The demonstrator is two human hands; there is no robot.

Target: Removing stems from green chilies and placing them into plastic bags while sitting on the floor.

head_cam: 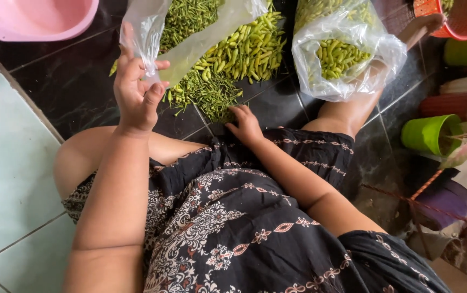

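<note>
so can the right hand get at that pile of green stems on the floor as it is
Probably yes. The right hand already rests at the near edge of the stem pile, fingers on the dark floor tiles, with nothing between them.

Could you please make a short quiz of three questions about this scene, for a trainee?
1. True or false: the left hand holds up a clear plastic bag.
2. What does the right hand touch?
A. the pink basin
B. the pile of green stems on the dark floor
C. the green pot
3. Fill in: the second bag, by the person's leg, holds small green ______.

Key:
1. True
2. B
3. chillies
</note>
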